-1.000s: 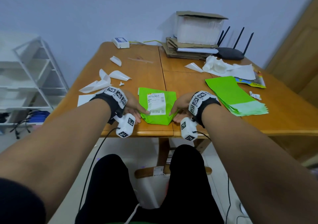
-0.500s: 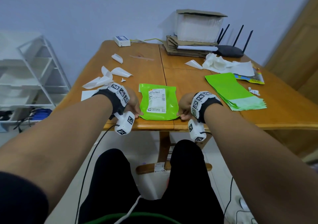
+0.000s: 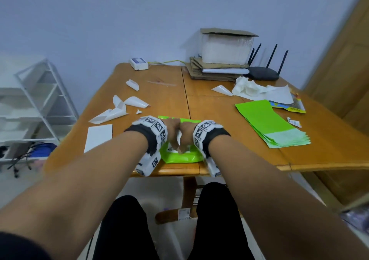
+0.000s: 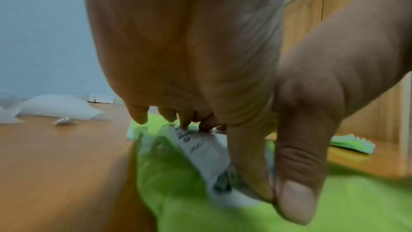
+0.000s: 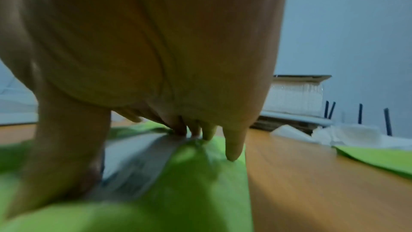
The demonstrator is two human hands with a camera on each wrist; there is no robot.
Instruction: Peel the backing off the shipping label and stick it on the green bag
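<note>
A green bag (image 3: pixel 179 158) lies flat at the near edge of the wooden table (image 3: pixel 219 120), with the white shipping label (image 3: pixel 179 135) on its top face. Both hands are side by side on the bag's middle. My left hand (image 3: pixel 173 132) presses its fingertips (image 4: pixel 185 123) down on the label (image 4: pixel 200 153), thumb stretched along the bag (image 4: pixel 178 188). My right hand (image 3: pixel 186 133) does the same from the other side, its fingertips (image 5: pixel 208 135) on the label's (image 5: pixel 133 154) far end over the bag (image 5: pixel 189 188). The hands hide most of the label in the head view.
A stack of green bags (image 3: pixel 267 123) lies to the right. Peeled white backing papers (image 3: pixel 113 113) and a white sheet (image 3: pixel 98 137) are on the left. Crumpled paper (image 3: pixel 257 90), a router (image 3: pixel 261 74) and a box (image 3: pixel 225 48) stand at the back. A white rack (image 3: pixel 40 100) stands left of the table.
Both hands have left the bag's left and right edges and come together on the label in the middle. The bag stays at the table's near edge.
</note>
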